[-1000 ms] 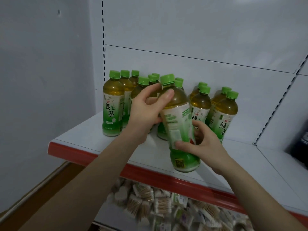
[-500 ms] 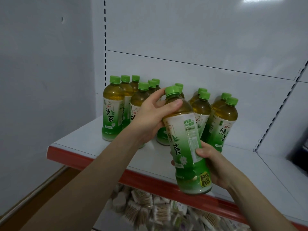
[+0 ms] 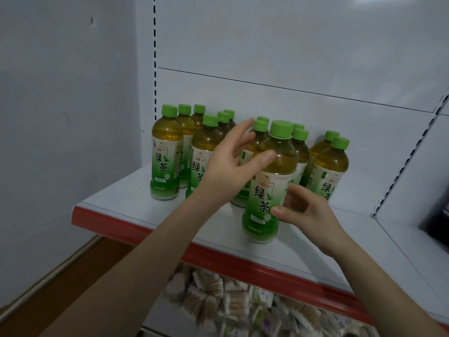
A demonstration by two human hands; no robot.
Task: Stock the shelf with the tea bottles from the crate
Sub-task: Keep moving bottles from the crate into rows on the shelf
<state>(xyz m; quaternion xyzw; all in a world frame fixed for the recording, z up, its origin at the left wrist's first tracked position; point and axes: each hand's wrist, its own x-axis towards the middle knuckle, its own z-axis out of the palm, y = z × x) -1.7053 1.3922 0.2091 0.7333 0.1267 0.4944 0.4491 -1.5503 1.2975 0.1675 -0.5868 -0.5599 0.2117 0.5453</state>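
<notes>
**Step in hand:** the front bottle point(image 3: 269, 186) is being set down on the shelf point(image 3: 121, 195). It is standing upright near the red edge strip point(image 3: 116, 221) with its label facing outward. It is sitting just ahead of the stocked bottles point(image 3: 166, 161), which are grouped against the back panel.

**Next move (judgement):** both hands are going to need to let go without tipping the bottle. The bottle is probably then needing a push back into line with the group. The crate is not showing in view, so a reach out of frame is likely to follow.

**Left hand** point(image 3: 230, 166): it is lying wide open, with the fingers spreading past the bottle's neck and the thumb resting against its shoulder. It is gripping nothing.

**Right hand** point(image 3: 306, 212): it is curling loosely round the lower label, with the thumb lying on the front and the fingertips at the right side. It is holding the bottle lightly.
</notes>
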